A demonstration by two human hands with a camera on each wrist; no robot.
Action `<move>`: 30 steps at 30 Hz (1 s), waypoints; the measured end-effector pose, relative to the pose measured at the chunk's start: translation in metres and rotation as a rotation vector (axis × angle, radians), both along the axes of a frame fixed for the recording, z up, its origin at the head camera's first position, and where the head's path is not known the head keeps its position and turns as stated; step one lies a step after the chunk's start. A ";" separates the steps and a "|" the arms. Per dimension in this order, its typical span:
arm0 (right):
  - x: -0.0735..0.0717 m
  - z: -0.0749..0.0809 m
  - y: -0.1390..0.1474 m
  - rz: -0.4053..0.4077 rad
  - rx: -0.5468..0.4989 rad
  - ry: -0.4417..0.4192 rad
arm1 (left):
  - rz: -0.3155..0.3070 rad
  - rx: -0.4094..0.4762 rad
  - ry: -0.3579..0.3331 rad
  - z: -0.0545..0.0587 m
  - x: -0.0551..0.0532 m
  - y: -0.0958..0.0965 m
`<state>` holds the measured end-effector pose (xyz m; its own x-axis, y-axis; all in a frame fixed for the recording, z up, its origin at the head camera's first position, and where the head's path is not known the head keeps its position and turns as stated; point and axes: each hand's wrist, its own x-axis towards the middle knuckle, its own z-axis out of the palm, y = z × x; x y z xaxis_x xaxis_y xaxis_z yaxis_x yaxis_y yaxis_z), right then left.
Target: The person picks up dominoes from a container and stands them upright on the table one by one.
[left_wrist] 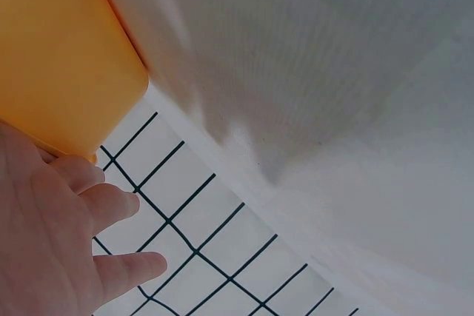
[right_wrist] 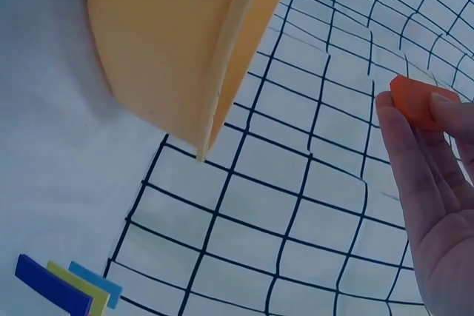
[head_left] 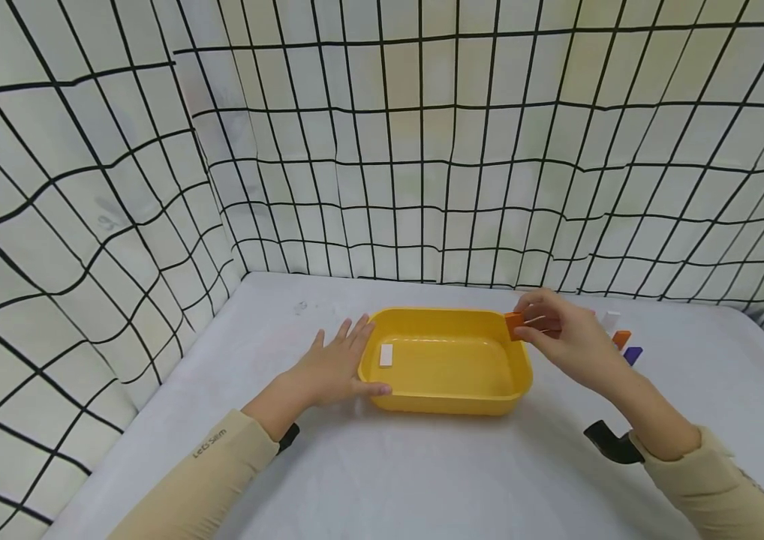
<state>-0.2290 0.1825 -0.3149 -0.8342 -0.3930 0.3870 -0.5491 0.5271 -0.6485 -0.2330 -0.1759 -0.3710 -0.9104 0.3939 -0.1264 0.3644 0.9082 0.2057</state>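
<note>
A yellow plastic tub [head_left: 449, 405] stands on the white-covered table, with one small white block [head_left: 386, 355] lying inside near its left end. My left hand [head_left: 336, 367] rests against the tub's left rim, fingers straight and spread, the thumb along the near edge. In the left wrist view its fingers [left_wrist: 111, 209] lie beside the tub's wall. Above the tub's right rim, my right hand [head_left: 571, 337] pinches a small orange block [head_left: 513, 325] between thumb and fingertips. The right wrist view shows this orange block [right_wrist: 416, 100] held higher than the rim.
To the right of the tub, behind the right wrist, lie several small blocks: a white one [head_left: 611, 321], an orange one [head_left: 621, 339] and a purple one [head_left: 633, 355]. The right wrist view adds a yellow block [right_wrist: 78, 286]. White walls with black netting [head_left: 422, 150] enclose the table.
</note>
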 end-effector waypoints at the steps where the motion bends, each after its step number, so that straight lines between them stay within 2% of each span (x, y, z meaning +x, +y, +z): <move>1: 0.000 0.000 0.003 0.009 -0.003 0.002 | 0.000 0.001 0.000 0.000 0.000 0.000; 7: -0.003 -0.004 0.024 0.054 -0.008 0.031 | -0.002 0.004 0.002 0.001 0.001 0.000; 13: -0.003 -0.007 0.052 0.028 0.051 0.076 | 0.000 -0.003 0.003 0.001 0.001 0.000; 20: -0.004 -0.011 0.083 -0.038 0.119 0.048 | 0.004 -0.007 0.008 0.001 0.001 0.000; 24: -0.005 -0.012 0.097 -0.102 0.162 0.046 | 0.003 -0.006 0.006 0.001 0.001 0.000; 30: -0.009 -0.014 0.120 -0.182 0.236 -0.027 | 0.000 -0.008 0.013 0.000 0.000 0.000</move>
